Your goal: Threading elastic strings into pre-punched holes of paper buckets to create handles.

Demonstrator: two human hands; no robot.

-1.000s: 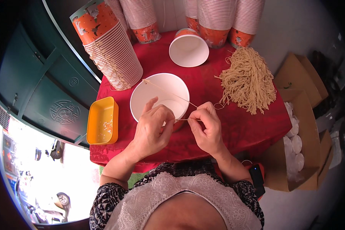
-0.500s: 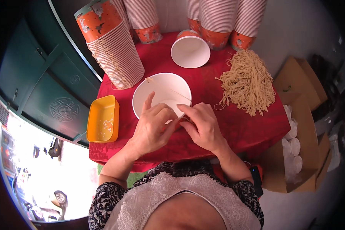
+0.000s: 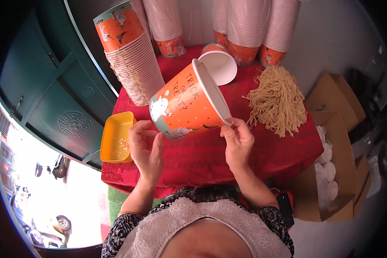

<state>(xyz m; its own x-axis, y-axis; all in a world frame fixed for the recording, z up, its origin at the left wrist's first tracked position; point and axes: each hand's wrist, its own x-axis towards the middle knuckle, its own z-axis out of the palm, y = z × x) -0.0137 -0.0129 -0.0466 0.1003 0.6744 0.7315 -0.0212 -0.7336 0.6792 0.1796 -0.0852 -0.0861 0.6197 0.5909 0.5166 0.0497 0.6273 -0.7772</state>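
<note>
An orange paper bucket (image 3: 187,105) with a white ghost, dark lettering and a white rim is tipped on its side above the table, its mouth toward the upper right. My right hand (image 3: 238,139) pinches the bucket's rim at its lower right between thumb and fingers. Beside the bucket's green base, my left hand (image 3: 145,148) has its thumb and fingers apart. Whether its fingertips touch the base I cannot tell. The string seen earlier at the rim is hidden now. To the right lies a heap of beige strings (image 3: 277,103).
A red-covered table (image 3: 262,155) bears a yellow tub (image 3: 118,137) with small bits inside. A stack of nested buckets (image 3: 135,69) with strings down its side leans at left. Another bucket (image 3: 219,66) lies behind, before wrapped stacks (image 3: 247,26). A cardboard box (image 3: 346,159) stands right.
The bucket has been lifted and turned from mouth-up onto its side, showing its printed wall. My hands have moved apart; the left has left the rim and sits by the base.
</note>
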